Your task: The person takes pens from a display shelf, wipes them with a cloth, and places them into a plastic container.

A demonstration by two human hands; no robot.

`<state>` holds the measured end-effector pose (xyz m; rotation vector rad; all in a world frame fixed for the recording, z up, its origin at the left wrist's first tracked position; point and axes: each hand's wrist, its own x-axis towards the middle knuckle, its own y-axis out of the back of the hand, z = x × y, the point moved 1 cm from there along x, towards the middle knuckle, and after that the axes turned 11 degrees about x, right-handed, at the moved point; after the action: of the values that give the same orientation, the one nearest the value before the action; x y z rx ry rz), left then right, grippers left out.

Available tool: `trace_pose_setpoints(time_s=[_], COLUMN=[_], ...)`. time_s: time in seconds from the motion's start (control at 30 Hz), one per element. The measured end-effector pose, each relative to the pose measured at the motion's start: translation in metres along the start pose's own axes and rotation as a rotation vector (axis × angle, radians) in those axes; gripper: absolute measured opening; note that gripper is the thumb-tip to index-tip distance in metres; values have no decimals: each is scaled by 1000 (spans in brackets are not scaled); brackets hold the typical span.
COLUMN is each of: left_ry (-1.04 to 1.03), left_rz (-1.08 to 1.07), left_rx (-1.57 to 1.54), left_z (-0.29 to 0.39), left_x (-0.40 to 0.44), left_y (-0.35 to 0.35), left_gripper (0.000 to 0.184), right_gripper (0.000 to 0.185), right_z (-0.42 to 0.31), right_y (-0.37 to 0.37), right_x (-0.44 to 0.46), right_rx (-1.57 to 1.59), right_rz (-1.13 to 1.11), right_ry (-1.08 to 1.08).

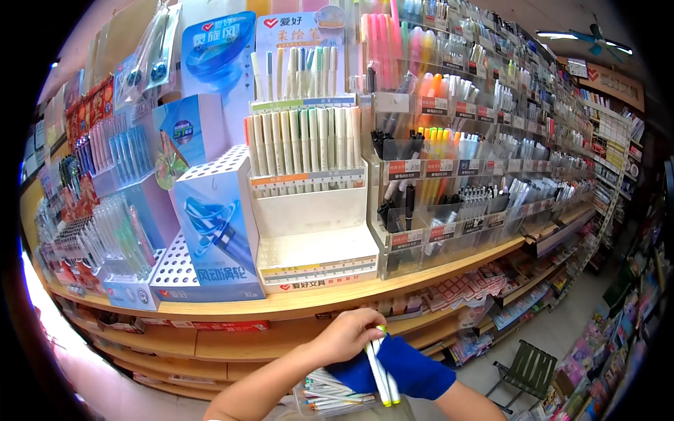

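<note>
My left hand pinches the upper ends of two white marker pens with yellow-green tips, which hang down at a slant. Behind the pens, a blue cloth covers my right hand, so its fingers are hidden; only the right forearm shows. Below my left hand, a clear plastic box holds several white pens with coloured ends, partly hidden by the arm and cloth.
A white stepped display stand holds rows of markers in its upper tiers. Beside it stands a blue perforated pen box. Clear racks of pens line the right. A wooden shelf edge crosses ahead; a folding stool stands right.
</note>
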<state>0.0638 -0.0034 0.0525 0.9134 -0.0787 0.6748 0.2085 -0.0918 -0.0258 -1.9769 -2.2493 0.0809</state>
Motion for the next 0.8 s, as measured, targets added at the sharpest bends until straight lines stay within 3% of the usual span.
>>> trace_pose_setpoints(time_s=[0.03, 0.1, 0.17, 0.23, 0.37, 0.47, 0.5, 0.57, 0.63, 0.7, 0.8], left_ry=[0, 58, 86, 93, 230, 257, 269, 301, 364, 351, 306], left_rz=[23, 24, 51, 72, 18, 82, 125, 257, 223, 215, 205], left_rx=[19, -42, -155, -203, -245, -339, -389, -411, -449, -449, -360], left_z=[-5, -14, -25, -36, -44, -55, -61, -72, -85, -85, -73], left_x=[-4, -11, -18, -20, -24, -30, -33, -37, -42, -46, -44], left_y=[-5, -12, -20, -31, -33, -35, -36, -33, -32, -34, -42], left_gripper=[19, 20, 22, 22, 21, 20, 20, 22, 23, 23, 23], right_gripper=[20, 20, 21, 20, 22, 23, 24, 25, 26, 31, 25], right_z=[-1, -5, -14, -26, -29, -37, -36, -29, -19, 6, 2], right_y=[-1, -6, -22, -25, -25, -34, -34, -35, -37, -33, -23], right_x=[1, -1, -9, -9, -6, -8, -10, -14, -19, -20, -16], right_rx=[-297, -254, 418, 270, -317, -216, -260, -94, 329, 42, -539], right_rz=[-136, -213, -67, -122, -243, -148, -151, -141, -111, -108, -264], right_ry=[227, 217, -254, -193, 190, -86, -66, -192, -479, -352, 171])
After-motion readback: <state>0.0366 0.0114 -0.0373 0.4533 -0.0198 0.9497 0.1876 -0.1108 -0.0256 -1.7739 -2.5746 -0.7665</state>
